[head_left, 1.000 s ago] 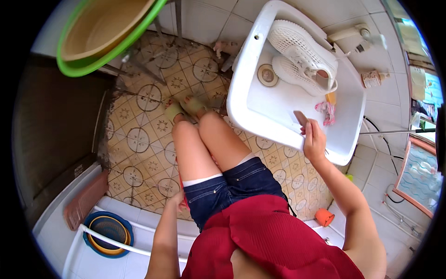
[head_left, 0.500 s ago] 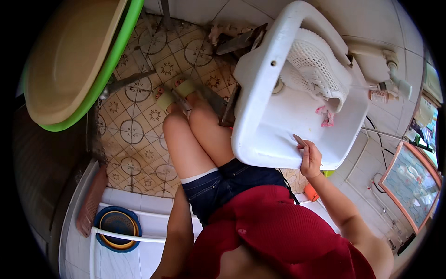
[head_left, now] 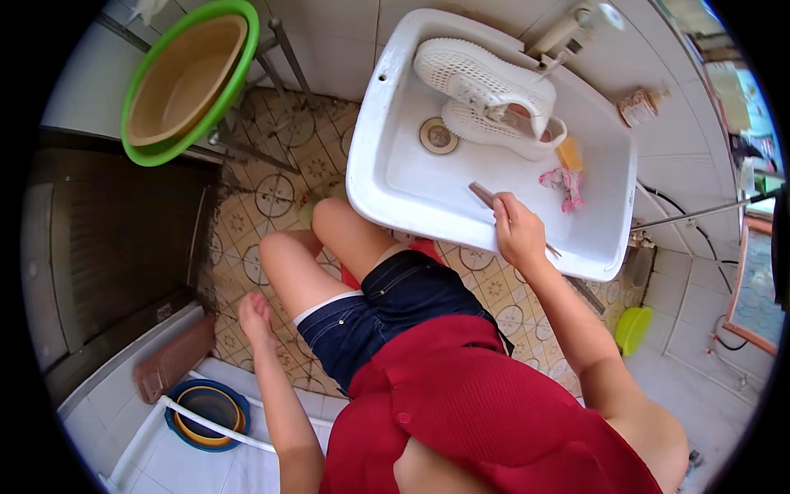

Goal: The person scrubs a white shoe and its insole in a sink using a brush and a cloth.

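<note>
My right hand (head_left: 518, 235) is closed around a long, thin brown tool (head_left: 483, 195) of a kind I cannot make out. It holds the tool over the near side of a white sink (head_left: 436, 193). Two white perforated shoes (head_left: 485, 78) lie at the sink's far side, partly overlapping. Beside them are a yellow block (head_left: 569, 154) and a crumpled pink-and-white piece (head_left: 564, 186). Away from the sink, my left hand (head_left: 257, 319) hangs over the patterned floor by my thigh, fingers loosely curled together with nothing visible in them.
Above the sink's far edge is a tap (head_left: 576, 45). A green basin (head_left: 244, 82) with a tan basin (head_left: 185, 82) inside stands at the upper left. A white rail (head_left: 218, 426) crosses near a blue basin (head_left: 239, 412) at lower left. A yellow-green basin (head_left: 632, 331) lies right.
My view has shifted, bringing more of the sink and both shoes into sight. My left hand has come out beside my thigh; my right hand still holds the brown tool.
</note>
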A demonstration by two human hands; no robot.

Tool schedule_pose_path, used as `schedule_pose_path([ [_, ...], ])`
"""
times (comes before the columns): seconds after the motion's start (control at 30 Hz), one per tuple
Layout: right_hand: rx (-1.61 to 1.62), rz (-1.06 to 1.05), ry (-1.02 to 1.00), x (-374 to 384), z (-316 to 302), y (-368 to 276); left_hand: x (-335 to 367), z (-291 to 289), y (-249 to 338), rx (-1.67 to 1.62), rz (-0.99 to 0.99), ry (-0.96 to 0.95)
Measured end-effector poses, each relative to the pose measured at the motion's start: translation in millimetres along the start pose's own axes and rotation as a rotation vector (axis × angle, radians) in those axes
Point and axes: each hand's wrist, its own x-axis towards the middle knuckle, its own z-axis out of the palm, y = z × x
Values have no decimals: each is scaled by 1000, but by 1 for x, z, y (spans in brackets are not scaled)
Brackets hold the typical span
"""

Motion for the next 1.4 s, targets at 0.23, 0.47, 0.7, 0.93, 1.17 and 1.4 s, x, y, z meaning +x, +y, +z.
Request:
schedule_pose_path([
  [0.23,-70,-70,88,-2,4,4,-112,76,126,-187,453,-450],
  [0.47,-148,-115,236,4,12,6,-193,111,147,-182,653,-798],
  [0.7,-166,-160,350,3,9,6,-226,96,159,-217,755,-883],
  [0.93,-187,-172,369,2,14,7,-250,100,168,-217,779,-1001],
  [1.17,-34,-186,312,11,14,16,-250,132,161,-61,712,-1117],
  [1.4,857,141,87,79,-58,25,-243,212,161,106,421,-1145],
])
